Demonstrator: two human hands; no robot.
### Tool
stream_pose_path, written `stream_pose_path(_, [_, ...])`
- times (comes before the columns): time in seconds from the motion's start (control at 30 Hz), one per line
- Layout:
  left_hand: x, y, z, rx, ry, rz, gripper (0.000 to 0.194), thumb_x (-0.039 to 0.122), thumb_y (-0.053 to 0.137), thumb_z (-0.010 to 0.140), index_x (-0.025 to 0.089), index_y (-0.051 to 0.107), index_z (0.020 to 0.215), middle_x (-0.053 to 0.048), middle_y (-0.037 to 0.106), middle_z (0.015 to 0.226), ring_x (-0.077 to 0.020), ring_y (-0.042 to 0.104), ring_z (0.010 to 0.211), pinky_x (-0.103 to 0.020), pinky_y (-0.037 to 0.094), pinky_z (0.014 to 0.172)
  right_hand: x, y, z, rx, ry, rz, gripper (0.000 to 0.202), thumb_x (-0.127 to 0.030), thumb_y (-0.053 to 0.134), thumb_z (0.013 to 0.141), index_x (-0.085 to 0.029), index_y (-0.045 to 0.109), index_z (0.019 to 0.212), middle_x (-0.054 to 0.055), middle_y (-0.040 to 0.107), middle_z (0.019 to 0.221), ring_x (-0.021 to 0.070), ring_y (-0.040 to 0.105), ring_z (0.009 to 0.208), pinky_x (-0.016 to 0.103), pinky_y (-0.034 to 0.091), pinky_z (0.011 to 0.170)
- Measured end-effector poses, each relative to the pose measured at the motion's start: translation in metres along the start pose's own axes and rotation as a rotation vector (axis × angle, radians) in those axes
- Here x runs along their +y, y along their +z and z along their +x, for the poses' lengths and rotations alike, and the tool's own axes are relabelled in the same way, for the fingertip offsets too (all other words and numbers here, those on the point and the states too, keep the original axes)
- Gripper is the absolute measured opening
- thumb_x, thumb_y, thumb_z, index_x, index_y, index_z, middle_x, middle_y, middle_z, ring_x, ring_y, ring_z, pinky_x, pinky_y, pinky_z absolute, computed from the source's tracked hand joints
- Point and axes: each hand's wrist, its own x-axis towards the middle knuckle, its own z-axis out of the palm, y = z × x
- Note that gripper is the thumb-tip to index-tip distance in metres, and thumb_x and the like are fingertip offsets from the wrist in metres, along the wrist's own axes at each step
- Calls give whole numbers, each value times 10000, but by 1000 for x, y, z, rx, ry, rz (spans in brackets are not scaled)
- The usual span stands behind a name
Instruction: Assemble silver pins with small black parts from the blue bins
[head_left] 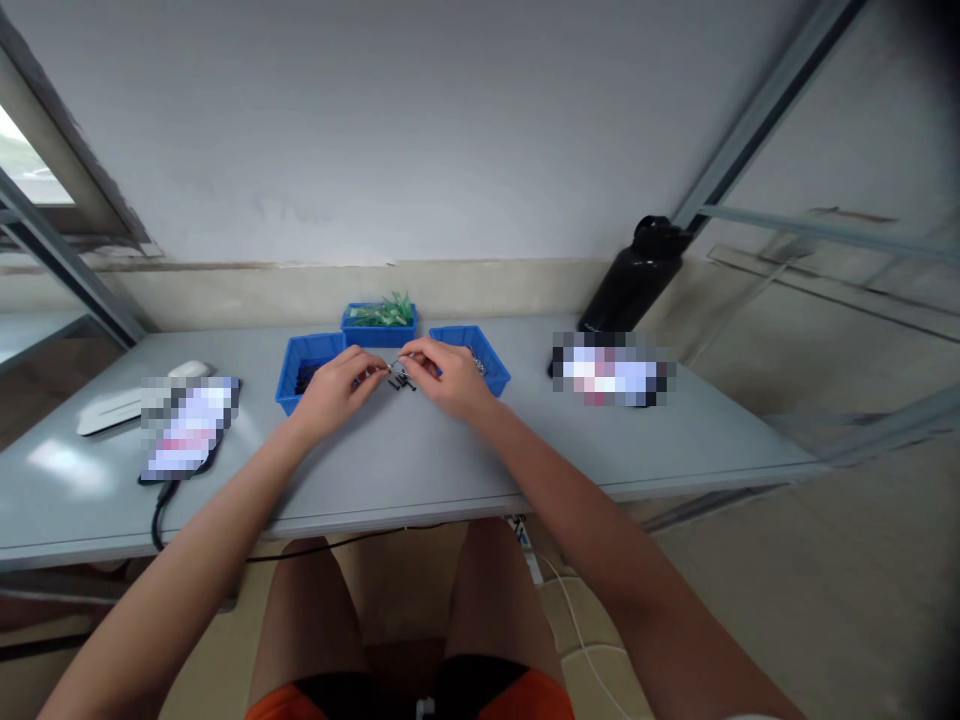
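Note:
My left hand (341, 388) and my right hand (448, 374) meet over the middle of the table, fingertips pinched close together. Between them is a small, thin, silvery ring-like piece (393, 368), too small to make out exactly; both hands pinch it. Several short black pieces (403, 383), like small screws, lie on the table just below the fingertips. The left blue bin (289, 372), beside my left hand, contains dark pieces. Partly covered by my right hand, the right blue bin (491, 360) has small shiny metal pieces in it.
A third blue bin (379, 335) with green pieces (386, 312) stands behind, near the wall. On the left lie a phone (193, 430) with a cable and a white device (120, 408). To the right are another phone (611, 375) and a black bottle (634, 280).

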Motion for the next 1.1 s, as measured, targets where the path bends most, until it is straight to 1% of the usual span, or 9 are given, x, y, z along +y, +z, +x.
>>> stream_pose_path(0.13, [1,-3,1,48,-19,5,183,289,525,931,173,665,908,-34,634,824,-129,553,682,-257,473,668,0,-2,1,24,11,7,239,-367,473,958,-190,635,955,8,629,732,116,528,616,246,412,633])
stream_pose_path(0.27, [3,-6,1,163,-19,6,152,259,540,920,175,666,912,-40,654,826,-135,564,696,-260,469,652,2,-3,2,27,42,0,236,-363,467,962,-196,634,966,7,632,742,117,528,617,249,410,639])
stream_pose_path(0.4, [4,-7,0,262,1,2,144,271,555,916,186,670,904,-31,662,796,-139,567,689,-268,465,635,6,-2,2,-29,79,-36,229,-359,468,963,-204,636,980,11,637,753,129,539,646,255,402,652])
stream_pose_path(0.5, [5,-7,-1,292,23,-2,148,281,558,916,187,669,889,-33,667,793,-141,579,697,-271,469,635,6,-1,3,-109,88,-38,210,-325,472,956,-198,639,975,17,645,766,138,555,680,256,398,668])
stream_pose_path(0.67, [7,-6,-1,283,76,6,129,248,554,918,184,664,901,-41,680,836,-142,602,746,-271,483,667,1,4,3,-273,109,-31,172,-264,489,943,-194,639,988,24,666,814,149,577,739,258,397,705])
stream_pose_path(0.8, [8,-4,-2,238,108,14,137,234,540,922,179,665,909,-46,679,846,-142,606,754,-274,491,691,-2,9,2,-347,100,-45,154,-222,493,939,-195,638,982,19,667,818,152,586,753,260,393,723])
stream_pose_path(0.87, [8,-3,-2,227,120,9,140,236,540,921,180,668,912,-47,676,841,-143,603,753,-275,492,697,-1,10,1,-362,91,-45,155,-199,488,938,-192,637,981,18,666,814,150,586,748,258,390,719])
stream_pose_path(0.97, [10,-4,-2,212,110,4,153,237,529,924,182,671,917,-54,675,847,-147,602,761,-278,491,699,1,11,1,-342,78,-31,148,-204,493,939,-193,634,984,13,661,802,145,586,734,256,391,715])
stream_pose_path(1.1, [11,-7,-2,183,27,19,167,251,517,925,185,670,926,-61,674,864,-153,596,763,-285,487,689,6,7,1,-288,66,-17,140,-253,508,941,-197,632,973,8,653,779,141,577,718,253,393,702])
